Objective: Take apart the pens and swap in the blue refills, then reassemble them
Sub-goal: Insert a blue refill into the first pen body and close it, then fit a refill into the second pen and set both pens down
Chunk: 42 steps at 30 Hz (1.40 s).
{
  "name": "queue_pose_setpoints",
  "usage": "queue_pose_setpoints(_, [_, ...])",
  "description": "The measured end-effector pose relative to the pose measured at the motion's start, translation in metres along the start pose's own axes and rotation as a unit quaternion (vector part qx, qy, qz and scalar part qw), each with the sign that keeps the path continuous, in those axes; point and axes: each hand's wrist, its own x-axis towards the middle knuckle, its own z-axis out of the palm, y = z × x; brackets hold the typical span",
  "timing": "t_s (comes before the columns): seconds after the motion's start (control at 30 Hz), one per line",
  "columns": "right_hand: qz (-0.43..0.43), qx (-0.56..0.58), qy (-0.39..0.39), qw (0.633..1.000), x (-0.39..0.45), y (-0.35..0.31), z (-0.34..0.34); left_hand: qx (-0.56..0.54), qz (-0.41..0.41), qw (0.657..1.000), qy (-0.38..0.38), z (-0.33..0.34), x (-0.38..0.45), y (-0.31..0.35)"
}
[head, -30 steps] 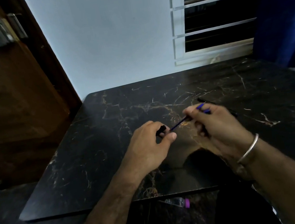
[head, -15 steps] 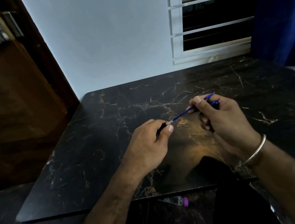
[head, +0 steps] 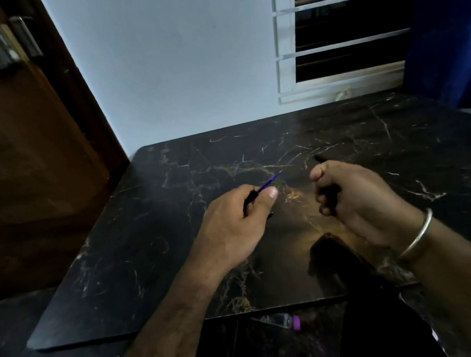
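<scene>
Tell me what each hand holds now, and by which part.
The left hand pinches the blue refill at its lower end. The right hand grips a black pen part around its middle.

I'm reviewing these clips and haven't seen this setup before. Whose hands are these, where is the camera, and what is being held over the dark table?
There is no robot: a person wears a camera on the head, looking down at their own bare hands. The left hand pinches a thin blue refill that sticks out of a short black pen part. The right hand, with a metal bangle on the wrist, is curled round a dark pen barrel. Both are over a black marble-patterned table. Another dark pen piece seems to lie just beyond the right hand.
</scene>
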Motion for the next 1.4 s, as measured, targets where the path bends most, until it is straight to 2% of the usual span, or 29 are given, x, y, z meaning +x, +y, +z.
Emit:
queue_pose_setpoints(0.07, [-0.052, -0.084, 0.046, 0.994, 0.002, -0.006, -0.020, 0.010, -0.002, 1.000, 0.027, -0.001, 0.000, 0.000])
queue_pose_setpoints(0.1, [-0.086, -0.171, 0.080, 0.978, 0.006, -0.009, -0.031, 0.020, -0.006, 0.999, 0.037, -0.002, 0.000, 0.001])
queue_pose_setpoints(0.17, [-0.127, -0.364, 0.129, 0.913, 0.013, -0.017, -0.055, 0.027, -0.017, 0.998, 0.049, -0.002, 0.000, 0.000])
queue_pose_setpoints(0.2, [-0.122, -0.428, 0.128, 0.886, 0.017, -0.019, -0.065, 0.027, -0.022, 0.998, 0.052, -0.002, -0.001, -0.001])
queue_pose_setpoints(0.27, [-0.079, -0.493, 0.085, 0.862, 0.022, -0.019, -0.079, 0.026, -0.030, 0.998, 0.047, 0.000, 0.001, -0.002])
queue_pose_setpoints(0.37, [-0.015, -0.527, 0.022, 0.849, 0.025, -0.010, -0.079, 0.012, -0.028, 0.999, 0.039, 0.006, 0.003, -0.003])
queue_pose_setpoints(0.47, [-0.050, -0.585, 0.025, 0.809, 0.030, 0.000, -0.071, 0.005, -0.013, 0.999, 0.031, 0.008, 0.002, -0.001])
queue_pose_setpoints(0.57, [-0.080, -0.583, 0.019, 0.808, 0.031, 0.006, -0.062, 0.019, -0.007, 0.999, 0.034, 0.008, 0.003, -0.002])
queue_pose_setpoints(0.67, [-0.138, -0.488, -0.008, 0.862, 0.018, 0.000, -0.049, 0.034, 0.004, 0.999, 0.026, 0.005, 0.004, -0.002])
queue_pose_setpoints(0.73, [-0.207, -0.424, -0.008, 0.882, 0.005, -0.009, -0.037, 0.042, 0.018, 0.999, 0.011, 0.004, 0.005, -0.002])
queue_pose_setpoints(0.83, [-0.291, -0.394, -0.008, 0.872, -0.012, -0.018, -0.021, 0.056, 0.029, 0.998, 0.004, 0.001, 0.003, 0.001])
queue_pose_setpoints(0.97, [-0.336, -0.394, 0.020, 0.855, -0.018, -0.022, -0.015, 0.086, 0.027, 0.996, 0.013, -0.001, 0.003, 0.005])
queue_pose_setpoints(1.23, [-0.383, -0.410, 0.047, 0.826, -0.015, -0.012, -0.004, 0.129, 0.029, 0.991, 0.018, -0.001, 0.005, 0.005])
queue_pose_setpoints(1.4, [-0.388, -0.427, 0.022, 0.816, -0.017, -0.009, -0.001, 0.155, 0.022, 0.988, -0.008, -0.003, 0.004, 0.006])
